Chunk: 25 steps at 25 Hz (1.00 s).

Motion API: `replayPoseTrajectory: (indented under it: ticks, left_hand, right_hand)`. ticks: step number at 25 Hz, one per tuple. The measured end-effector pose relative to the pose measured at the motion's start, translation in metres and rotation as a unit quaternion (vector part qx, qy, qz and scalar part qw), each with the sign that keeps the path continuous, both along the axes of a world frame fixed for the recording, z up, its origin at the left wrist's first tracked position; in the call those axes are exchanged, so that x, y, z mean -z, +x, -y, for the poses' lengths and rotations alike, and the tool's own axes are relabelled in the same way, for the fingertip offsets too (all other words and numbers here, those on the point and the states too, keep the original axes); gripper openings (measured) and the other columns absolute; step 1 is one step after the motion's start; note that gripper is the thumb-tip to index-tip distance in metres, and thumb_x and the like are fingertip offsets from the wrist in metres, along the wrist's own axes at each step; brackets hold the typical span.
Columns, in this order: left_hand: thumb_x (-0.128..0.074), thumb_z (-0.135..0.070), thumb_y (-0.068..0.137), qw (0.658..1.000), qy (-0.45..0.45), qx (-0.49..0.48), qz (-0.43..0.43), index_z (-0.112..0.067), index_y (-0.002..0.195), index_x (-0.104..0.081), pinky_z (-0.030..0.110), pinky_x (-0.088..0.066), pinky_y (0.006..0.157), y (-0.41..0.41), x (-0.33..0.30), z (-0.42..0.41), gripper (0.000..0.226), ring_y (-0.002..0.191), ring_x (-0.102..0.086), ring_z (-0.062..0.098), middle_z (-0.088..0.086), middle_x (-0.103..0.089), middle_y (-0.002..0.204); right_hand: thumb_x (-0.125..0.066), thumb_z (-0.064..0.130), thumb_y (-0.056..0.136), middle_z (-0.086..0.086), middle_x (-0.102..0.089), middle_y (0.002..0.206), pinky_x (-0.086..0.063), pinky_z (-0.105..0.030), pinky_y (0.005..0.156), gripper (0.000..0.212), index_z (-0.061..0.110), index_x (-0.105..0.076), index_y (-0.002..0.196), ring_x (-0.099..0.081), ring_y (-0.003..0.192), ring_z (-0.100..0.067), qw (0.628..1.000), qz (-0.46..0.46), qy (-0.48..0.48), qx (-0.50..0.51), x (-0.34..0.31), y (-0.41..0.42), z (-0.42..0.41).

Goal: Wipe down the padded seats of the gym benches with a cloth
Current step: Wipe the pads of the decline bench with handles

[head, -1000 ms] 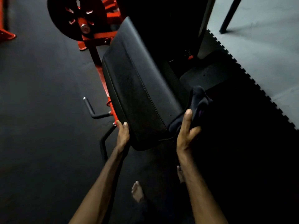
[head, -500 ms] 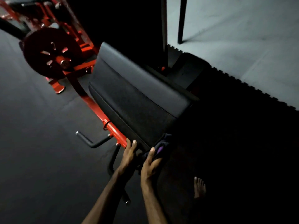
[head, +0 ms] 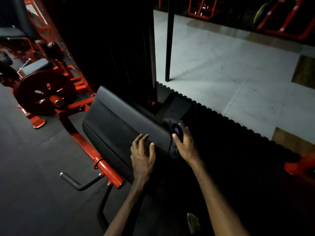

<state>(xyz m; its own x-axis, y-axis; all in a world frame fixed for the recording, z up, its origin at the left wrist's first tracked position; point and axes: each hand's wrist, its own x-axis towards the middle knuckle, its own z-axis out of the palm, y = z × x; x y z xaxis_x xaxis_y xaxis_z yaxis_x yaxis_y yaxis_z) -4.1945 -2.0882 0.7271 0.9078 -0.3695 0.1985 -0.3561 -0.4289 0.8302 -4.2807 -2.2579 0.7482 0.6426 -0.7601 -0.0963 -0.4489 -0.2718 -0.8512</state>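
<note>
Gripping the cloth (head: pixel 175 132), right hand (head: pixel 185 145) wipes the pad (head: pixel 115 126) edge

The padded seat (head: pixel 119 128) is a long black vinyl pad, matte and faintly textured, with a seam running along its length. It sits tilted on a red steel frame, its long axis running from about ten o'clock down toward four o'clock, the upper face catching a dull grey sheen while the near side falls into shadow. At its four o'clock end a dark cloth (head: pixel 173 132) is bunched over the corner, dark grey with a flash of purple showing in the folds, part of it draped down the end of the pad. The cloth touches the pad's edge and hangs just below it.
</note>
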Motion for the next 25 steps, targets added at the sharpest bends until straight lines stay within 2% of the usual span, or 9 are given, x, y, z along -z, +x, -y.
replayPoseTrajectory:
  ticks: [3,5,9,13,15,18,20,23,25]
  left_hand:
    - [-0.048,-0.048,0.102,0.996,0.065,0.048,0.024,-0.014,0.148,-0.062,0.063,-0.038,0.120,0.036,-0.009,0.050,0.058,0.150,-0.047,0.028,0.006,-0.052,0.161]
    - [-0.046,-0.045,0.104,0.990,0.105,0.056,0.075,-0.011,0.149,-0.062,0.068,-0.034,0.122,0.062,0.009,0.069,0.058,0.156,-0.040,0.028,0.009,-0.050,0.163]
    - [-0.048,-0.036,0.106,0.978,0.151,0.008,0.141,-0.006,0.148,-0.061,0.065,-0.029,0.125,0.093,0.017,0.104,0.054,0.159,-0.036,0.029,0.011,-0.052,0.161]
    - [-0.047,-0.038,0.097,0.953,0.255,-0.007,0.165,-0.007,0.138,-0.070,0.069,-0.019,0.126,0.106,0.002,0.127,0.056,0.149,-0.051,0.035,0.011,-0.069,0.143]
    - [-0.045,-0.041,0.092,0.954,0.268,-0.008,0.132,-0.013,0.133,-0.074,0.067,-0.012,0.130,0.111,-0.014,0.133,0.057,0.136,-0.065,0.029,0.007,-0.077,0.129]
    - [-0.038,-0.051,0.086,0.951,0.300,0.045,0.059,-0.024,0.129,-0.074,0.056,-0.007,0.132,0.126,-0.033,0.169,0.062,0.110,-0.077,0.020,-0.006,-0.081,0.115]
    - [-0.041,-0.050,0.090,0.945,0.320,0.069,0.005,-0.025,0.131,-0.073,0.053,-0.023,0.129,0.144,-0.029,0.207,0.058,0.113,-0.075,0.026,-0.002,-0.081,0.119]
    - [-0.055,-0.038,0.098,0.967,0.222,0.023,-0.119,-0.021,0.138,-0.070,0.040,-0.051,0.108,0.198,0.021,0.266,0.046,0.124,-0.070,0.029,0.005,-0.075,0.133]
    - [-0.052,-0.042,0.092,0.968,0.164,-0.032,-0.187,-0.015,0.142,-0.066,0.039,-0.052,0.108,0.228,0.064,0.308,0.058,0.129,-0.066,0.031,0.011,-0.070,0.139]
  right_hand:
    - [-0.055,0.051,0.104,-0.011,-0.064,0.144,-0.048,-0.036,0.106,0.056,0.018,-0.057,0.149,-0.058,0.137,-0.031,0.992,-0.066,-0.005,-0.111,-0.008,0.040,0.044]
    - [-0.054,0.044,0.108,-0.011,-0.063,0.145,-0.046,-0.033,0.102,0.049,0.018,-0.054,0.150,-0.059,0.135,-0.031,0.980,-0.097,-0.015,-0.171,0.005,0.066,0.065]
    - [-0.051,0.040,0.111,-0.008,-0.039,0.169,-0.029,-0.033,0.126,0.058,0.015,-0.041,0.162,-0.034,0.158,-0.023,0.956,-0.081,0.028,-0.279,0.024,0.123,0.094]
    - [-0.050,0.042,0.110,-0.008,-0.028,0.174,-0.022,-0.033,0.131,0.064,0.016,-0.034,0.166,-0.023,0.162,-0.022,0.946,-0.052,0.041,-0.317,0.035,0.125,0.104]
    - [-0.047,0.046,0.108,-0.001,-0.027,0.174,-0.023,-0.029,0.130,0.066,0.019,-0.033,0.166,-0.019,0.162,-0.013,0.929,-0.015,0.070,-0.362,0.032,0.104,0.111]
    - [-0.056,0.025,0.109,-0.001,-0.051,0.159,-0.035,-0.019,0.119,0.051,0.010,-0.048,0.157,-0.043,0.147,-0.004,0.910,0.015,0.167,-0.380,0.043,0.097,0.152]
    - [-0.059,0.020,0.109,-0.007,-0.058,0.152,-0.040,-0.017,0.112,0.047,0.005,-0.052,0.153,-0.051,0.144,-0.013,0.925,-0.035,0.210,-0.316,0.054,0.122,0.192]
    - [-0.057,0.050,0.105,-0.017,-0.068,0.139,-0.044,-0.019,0.092,0.061,0.005,-0.060,0.146,-0.062,0.134,-0.028,0.960,-0.067,0.161,-0.219,0.076,0.165,0.263]
    - [-0.055,0.052,0.104,-0.014,-0.055,0.156,-0.038,-0.017,0.111,0.069,0.005,-0.052,0.154,-0.049,0.148,-0.025,0.972,-0.041,0.071,-0.220,0.100,0.195,0.315]
